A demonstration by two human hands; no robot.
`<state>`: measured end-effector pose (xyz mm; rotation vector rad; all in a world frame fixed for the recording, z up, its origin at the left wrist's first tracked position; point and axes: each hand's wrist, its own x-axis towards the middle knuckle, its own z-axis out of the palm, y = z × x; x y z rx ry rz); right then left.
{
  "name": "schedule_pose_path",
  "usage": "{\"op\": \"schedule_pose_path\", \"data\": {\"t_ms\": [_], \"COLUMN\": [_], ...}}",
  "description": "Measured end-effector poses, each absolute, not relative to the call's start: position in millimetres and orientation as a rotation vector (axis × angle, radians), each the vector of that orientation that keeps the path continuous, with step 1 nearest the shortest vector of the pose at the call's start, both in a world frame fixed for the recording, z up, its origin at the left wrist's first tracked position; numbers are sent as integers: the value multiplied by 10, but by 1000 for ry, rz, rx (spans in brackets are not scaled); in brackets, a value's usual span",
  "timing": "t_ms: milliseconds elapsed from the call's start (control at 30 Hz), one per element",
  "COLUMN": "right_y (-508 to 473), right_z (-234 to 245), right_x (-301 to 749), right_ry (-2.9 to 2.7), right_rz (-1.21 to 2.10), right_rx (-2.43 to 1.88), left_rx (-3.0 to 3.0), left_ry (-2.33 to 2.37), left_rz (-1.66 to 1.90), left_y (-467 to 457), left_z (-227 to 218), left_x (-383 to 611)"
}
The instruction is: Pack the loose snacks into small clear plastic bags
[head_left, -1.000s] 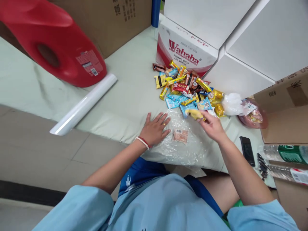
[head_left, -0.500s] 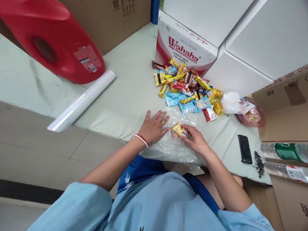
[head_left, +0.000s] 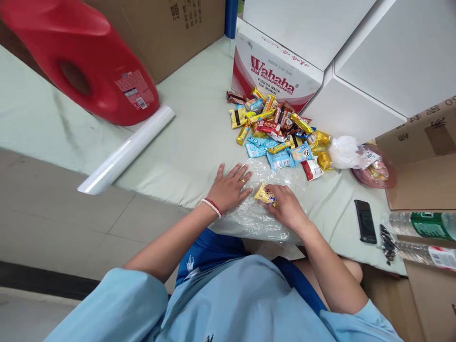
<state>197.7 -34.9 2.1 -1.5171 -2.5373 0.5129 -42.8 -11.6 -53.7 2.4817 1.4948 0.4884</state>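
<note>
My left hand (head_left: 230, 187) lies flat with fingers spread, pressing on the left part of a clear plastic bag (head_left: 258, 221). Between the fingers and thumb of my right hand (head_left: 287, 206) is a yellow snack packet (head_left: 265, 194), held low over the same bag; the thumb is mostly hidden. The bag is spread out at the near edge of the cloth-covered surface, partly hanging over it. Just beyond it is a heap of wrapped snacks (head_left: 274, 128) in yellow, blue, red and brown wrappers.
A Wahaha carton (head_left: 274, 71) stands behind the heap, beside white boxes (head_left: 370, 61). A red jug (head_left: 92, 66) and a white roll (head_left: 128, 149) are at left. To the right are a red bowl (head_left: 390, 175), a phone (head_left: 365, 221) and plastic bottles (head_left: 427, 224).
The right hand has turned slightly and its fingers have come farther over the yellow packet, which now lies lower against the bag. The left hand stays in place.
</note>
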Motion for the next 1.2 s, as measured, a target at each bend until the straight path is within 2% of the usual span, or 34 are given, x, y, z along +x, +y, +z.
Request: {"op": "schedule_pose_path", "data": {"t_ms": [567, 800, 900, 1033, 1200], "right_y": [-325, -497, -744, -1177, -1436], "right_z": [-30, 151, 261, 134, -258], "right_x": [2167, 2230, 2345, 2520, 2654], "right_ry": [-2413, -2266, -2243, -2400, -2281], "right_rz": [592, 479, 479, 533, 439], "right_rx": [-1379, -1393, -1308, -1260, -1440], "left_rx": [2435, 2478, 2578, 2611, 2544], "left_ry": [1543, 1633, 1370, 825, 737], "left_rz": [473, 739, 794, 541, 348], "left_y": [-89, -199, -324, -472, -524], "left_z": [-507, -426, -352, -349, -451], "left_x": [-455, -541, -629, -793, -946]}}
